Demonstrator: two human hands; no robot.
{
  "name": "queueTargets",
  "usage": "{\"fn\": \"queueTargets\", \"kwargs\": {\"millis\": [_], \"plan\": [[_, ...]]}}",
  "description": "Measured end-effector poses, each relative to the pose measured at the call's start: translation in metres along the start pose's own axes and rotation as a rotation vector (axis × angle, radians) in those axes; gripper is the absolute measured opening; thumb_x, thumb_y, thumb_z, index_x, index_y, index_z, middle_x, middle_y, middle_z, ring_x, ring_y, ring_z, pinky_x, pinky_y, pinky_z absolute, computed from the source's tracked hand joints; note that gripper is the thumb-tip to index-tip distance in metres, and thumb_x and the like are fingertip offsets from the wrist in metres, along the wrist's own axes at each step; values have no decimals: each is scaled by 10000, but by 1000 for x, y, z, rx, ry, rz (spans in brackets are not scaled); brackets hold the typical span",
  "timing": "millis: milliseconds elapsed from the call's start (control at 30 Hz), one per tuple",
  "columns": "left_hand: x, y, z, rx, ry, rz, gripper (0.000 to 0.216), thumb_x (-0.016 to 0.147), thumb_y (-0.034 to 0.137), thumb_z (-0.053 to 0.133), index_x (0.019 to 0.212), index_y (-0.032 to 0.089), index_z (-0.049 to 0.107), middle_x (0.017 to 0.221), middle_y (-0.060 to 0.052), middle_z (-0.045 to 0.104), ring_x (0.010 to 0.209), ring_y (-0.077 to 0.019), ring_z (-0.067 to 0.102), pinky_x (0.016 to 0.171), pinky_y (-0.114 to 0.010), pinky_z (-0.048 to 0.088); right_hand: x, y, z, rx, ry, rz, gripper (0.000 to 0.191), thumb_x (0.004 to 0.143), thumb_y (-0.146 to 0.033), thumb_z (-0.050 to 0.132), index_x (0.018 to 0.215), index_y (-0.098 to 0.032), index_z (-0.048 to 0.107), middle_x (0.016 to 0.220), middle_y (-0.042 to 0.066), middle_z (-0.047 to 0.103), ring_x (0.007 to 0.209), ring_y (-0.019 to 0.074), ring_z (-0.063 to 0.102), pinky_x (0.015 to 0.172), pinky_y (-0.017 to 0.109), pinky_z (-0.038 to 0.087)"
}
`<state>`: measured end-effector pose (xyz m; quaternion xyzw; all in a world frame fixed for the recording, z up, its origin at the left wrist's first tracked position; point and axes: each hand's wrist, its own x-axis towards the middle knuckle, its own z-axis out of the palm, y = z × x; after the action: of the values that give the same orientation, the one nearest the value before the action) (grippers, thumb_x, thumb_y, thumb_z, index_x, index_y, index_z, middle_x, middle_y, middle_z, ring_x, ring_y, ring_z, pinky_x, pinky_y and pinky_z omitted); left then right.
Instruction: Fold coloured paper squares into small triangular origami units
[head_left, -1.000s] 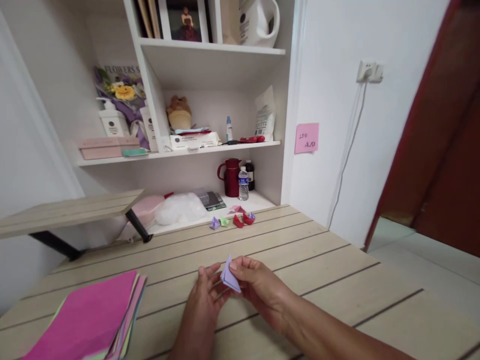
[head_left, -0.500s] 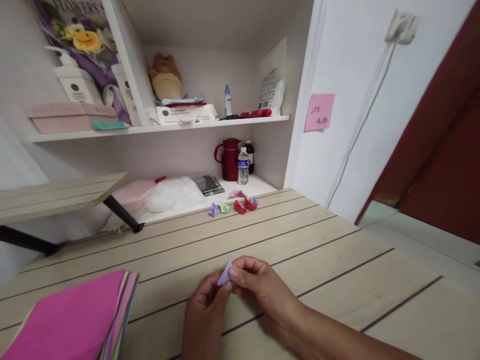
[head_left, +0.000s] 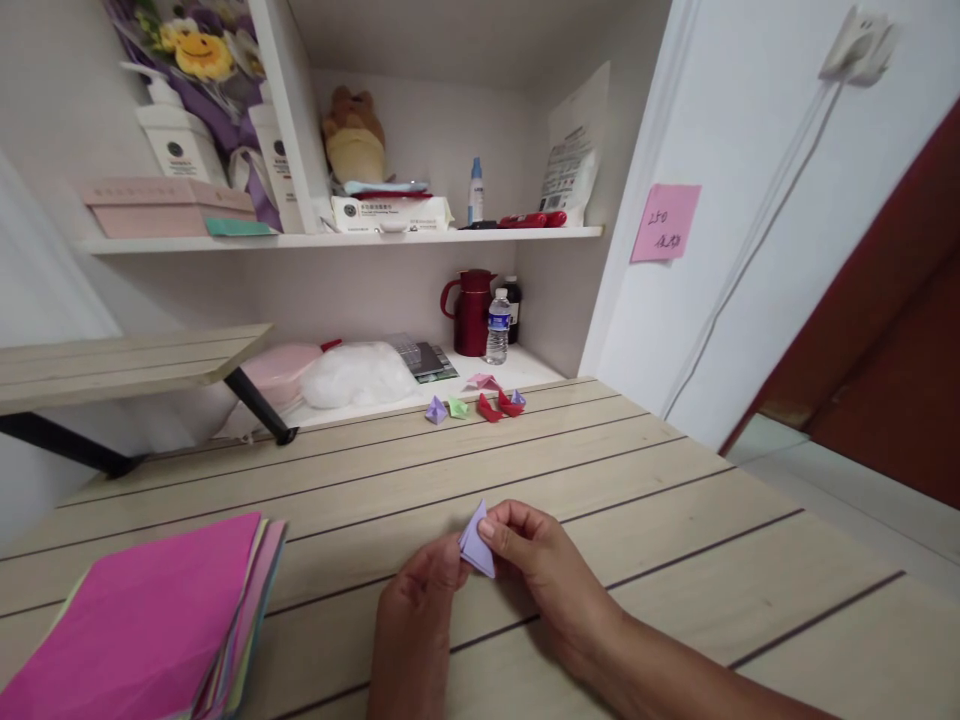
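A small piece of folded purple paper (head_left: 478,545) is held up over the wooden table, pointed at its top. My right hand (head_left: 536,555) pinches its right side between thumb and fingers. At its lower left edge, my left hand (head_left: 424,590) is closed with thumb and finger on the paper. Several small folded paper pieces lie by the table's far edge: a purple one (head_left: 436,410), a green one (head_left: 458,407), red ones (head_left: 490,406) and a pink one (head_left: 484,382).
A stack of coloured paper (head_left: 150,610), magenta on top, lies at the left of the table (head_left: 360,480). Behind stand a red jug (head_left: 472,315) and a water bottle (head_left: 498,330). A small raised shelf (head_left: 135,365) on black legs is at the left.
The purple paper has turned so that more of its flat face shows. Both hands appear slightly farther right, as the whole view has shifted.
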<state>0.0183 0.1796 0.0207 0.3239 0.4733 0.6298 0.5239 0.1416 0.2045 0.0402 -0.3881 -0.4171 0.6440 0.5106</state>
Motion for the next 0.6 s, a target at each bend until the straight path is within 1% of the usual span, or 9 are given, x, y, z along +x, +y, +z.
{"fn": "queueTargets", "kwargs": {"millis": [67, 167, 233, 367, 433, 500, 533, 600], "plan": [[-1, 1, 2, 1, -31, 30, 384, 611, 506, 817, 814, 181, 786, 723, -49, 749, 737, -196, 666, 810, -321, 508, -1, 0, -1, -20, 33, -13, 455, 658, -547, 811, 673, -167, 560, 604, -27, 543, 594, 118, 434, 608, 261, 319], [-2, 0, 0, 57, 44, -14, 304, 581, 414, 852, 774, 190, 780, 710, -31, 747, 748, -188, 670, 777, -285, 508, -3, -2, -1, -62, 48, -14, 432, 663, -504, 821, 662, -165, 553, 602, -32, 529, 599, 111, 415, 606, 254, 312], [-2, -2, -3, 43, 75, -67, 294, 579, 407, 856, 757, 186, 778, 705, -25, 748, 744, -180, 669, 767, -275, 505, -5, -3, -2, -56, 14, 4, 429, 668, -489, 823, 656, -163, 544, 598, -30, 531, 592, 106, 411, 599, 250, 302], [-1, -7, -8, -87, 20, -145, 372, 545, 419, 882, 817, 182, 787, 736, -29, 761, 776, -190, 680, 837, -313, 505, -3, 1, -3, 64, -71, 55, 458, 639, -500, 845, 667, -163, 536, 599, -27, 556, 570, 96, 418, 583, 240, 300], [0, -7, -8, -106, 5, -161, 387, 541, 414, 888, 822, 169, 786, 782, -53, 777, 828, -208, 691, 871, -323, 502, -1, 2, -3, 60, -51, 45, 478, 622, -514, 854, 656, -160, 536, 592, -27, 559, 566, 96, 425, 580, 237, 310], [2, -6, -7, -121, 10, -168, 368, 559, 403, 887, 812, 157, 784, 819, -75, 785, 864, -213, 701, 870, -308, 510, 1, 1, -3, -22, -22, -1, 477, 620, -520, 858, 653, -155, 552, 594, -27, 558, 575, 99, 436, 582, 235, 326], [3, -5, -7, -139, 16, -169, 344, 573, 391, 885, 801, 154, 781, 822, -77, 785, 865, -207, 705, 861, -295, 518, 2, -1, -4, -75, -30, -37, 464, 647, -525, 844, 662, -151, 570, 608, -23, 561, 590, 103, 449, 593, 236, 341], [5, -2, -8, -208, 21, -187, 296, 600, 347, 883, 795, 152, 776, 835, -74, 783, 854, -186, 711, 839, -263, 537, 1, -5, -5, -140, -115, -114, 432, 782, -558, 733, 720, -145, 624, 673, -1, 591, 649, 120, 498, 660, 252, 397]]}}
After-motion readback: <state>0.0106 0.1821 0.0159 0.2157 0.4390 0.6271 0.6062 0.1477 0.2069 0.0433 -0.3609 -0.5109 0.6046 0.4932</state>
